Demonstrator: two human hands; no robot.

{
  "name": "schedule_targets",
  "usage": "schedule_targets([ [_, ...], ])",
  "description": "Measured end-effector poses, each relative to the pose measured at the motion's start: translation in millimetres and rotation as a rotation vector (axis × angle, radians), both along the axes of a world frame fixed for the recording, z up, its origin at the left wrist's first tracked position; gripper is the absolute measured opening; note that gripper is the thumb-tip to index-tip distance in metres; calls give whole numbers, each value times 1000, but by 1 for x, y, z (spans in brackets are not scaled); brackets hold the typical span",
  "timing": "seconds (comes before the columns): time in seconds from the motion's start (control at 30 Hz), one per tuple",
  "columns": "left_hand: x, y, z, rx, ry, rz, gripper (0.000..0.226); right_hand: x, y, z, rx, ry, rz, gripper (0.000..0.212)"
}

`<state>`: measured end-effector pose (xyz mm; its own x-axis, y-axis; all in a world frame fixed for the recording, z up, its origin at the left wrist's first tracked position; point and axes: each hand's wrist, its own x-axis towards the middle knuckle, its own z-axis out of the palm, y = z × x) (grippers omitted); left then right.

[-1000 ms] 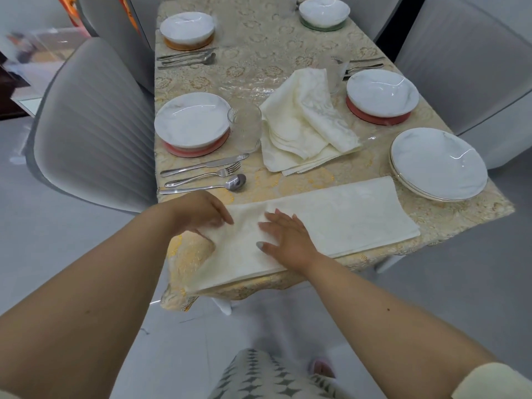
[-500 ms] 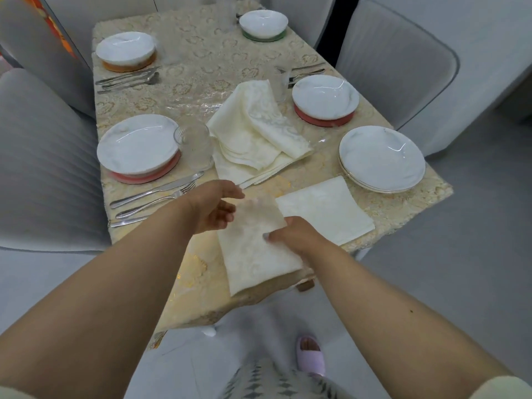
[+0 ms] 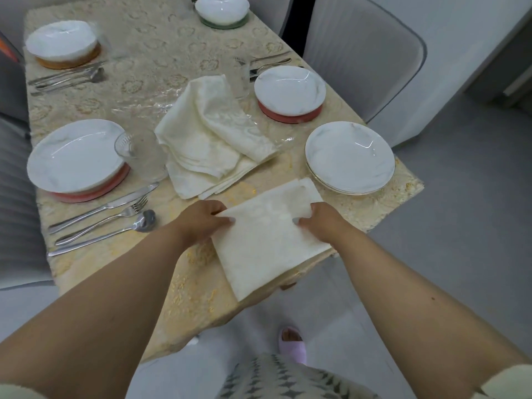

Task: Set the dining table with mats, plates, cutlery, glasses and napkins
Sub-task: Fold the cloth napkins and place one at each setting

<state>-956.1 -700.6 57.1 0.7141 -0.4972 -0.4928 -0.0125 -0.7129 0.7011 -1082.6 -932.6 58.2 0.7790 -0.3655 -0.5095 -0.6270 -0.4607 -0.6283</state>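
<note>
A folded cream napkin (image 3: pixel 267 237) lies at the table's near edge, its lower corner hanging past the edge. My left hand (image 3: pixel 201 220) pinches its left side, thumb on top. My right hand (image 3: pixel 319 223) pinches its right side the same way. Behind it lies a loose heap of cream napkins (image 3: pixel 210 133). To the left is a place setting: a white plate (image 3: pixel 74 156) on a red mat (image 3: pixel 109 185), a glass (image 3: pixel 141 156), and a knife, fork and spoon (image 3: pixel 106 223).
A stack of white plates (image 3: pixel 349 156) sits near the right corner. More settings stand behind: a plate on a red mat (image 3: pixel 289 93) with a glass (image 3: pixel 240 79), plates at the far left (image 3: pixel 62 41) and far end (image 3: pixel 221 7). Grey chairs (image 3: pixel 362 53) flank the table.
The left half of the long napkin was folded over onto the right half, making a smaller square. Both hands now hold its sides. The camera shifted right and closer.
</note>
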Motion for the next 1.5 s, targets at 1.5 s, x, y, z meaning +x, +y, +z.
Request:
schedule_targets([
  [1.5,-32,65,-14,229,12,430,38,13,37,-18,-629,-79,-75,60],
])
